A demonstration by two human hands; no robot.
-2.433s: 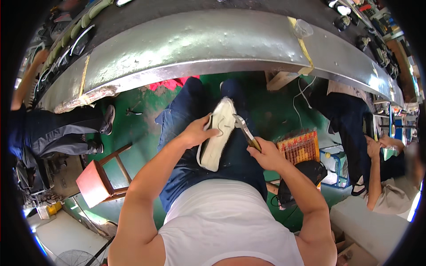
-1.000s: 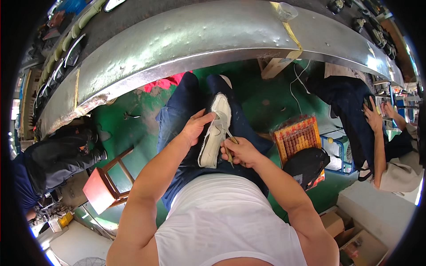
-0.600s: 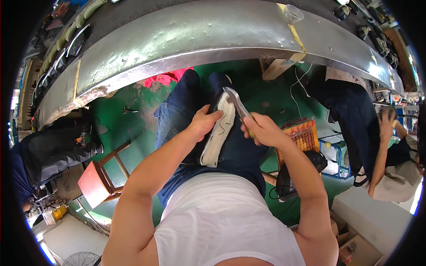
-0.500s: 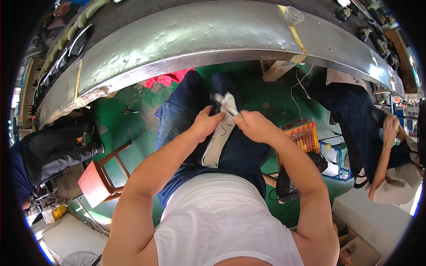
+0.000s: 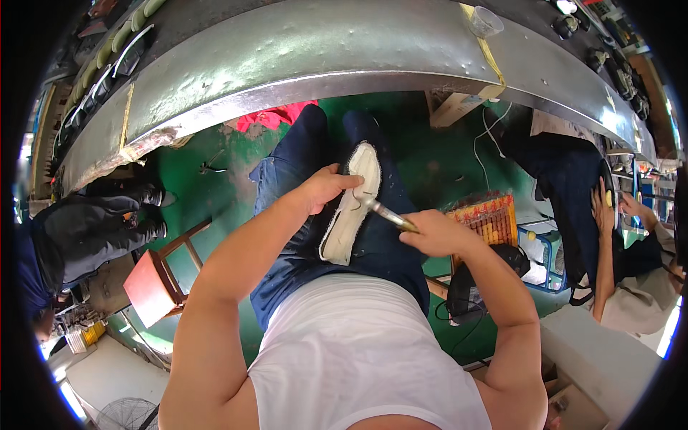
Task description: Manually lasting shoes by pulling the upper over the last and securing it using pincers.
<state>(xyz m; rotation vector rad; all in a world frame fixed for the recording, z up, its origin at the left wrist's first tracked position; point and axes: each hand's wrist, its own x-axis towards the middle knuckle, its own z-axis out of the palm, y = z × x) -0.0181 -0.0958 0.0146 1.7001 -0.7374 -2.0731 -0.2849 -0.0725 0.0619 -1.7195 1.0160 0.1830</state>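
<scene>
Hammer (image 5: 389,216) and right hand (image 5: 428,233) have shifted toward the person and to the right since half a second ago, so the head now shows over the middle of the shoe (image 5: 347,223) rather than across its far end; the left hand (image 5: 327,188) is closed on the shoe from its left, thumb pressed on the pale underside and the other fingers mostly hidden; the right hand is wrapped round the handle with no gap showing; whether the hammer's head touches the shoe I cannot tell. Held underside up, the shoe lies just below and right of the left hand, over the thighs (image 5: 405,269), which probably serve as a firm rest; the thumb on top likely keeps it from slipping, and the grip well back on the handle seems to leave the head free to swing. Counting, I find two working hands, one shoe in hand, one hammer; right of the right hand, one beaded mat (image 5: 491,218) and, nearer the body, one black bag (image 5: 467,290); well left of the left hand, one red stool (image 5: 148,288); ahead of both hands, one bench (image 5: 308,54) bearing one clear cup (image 5: 487,23).
</scene>
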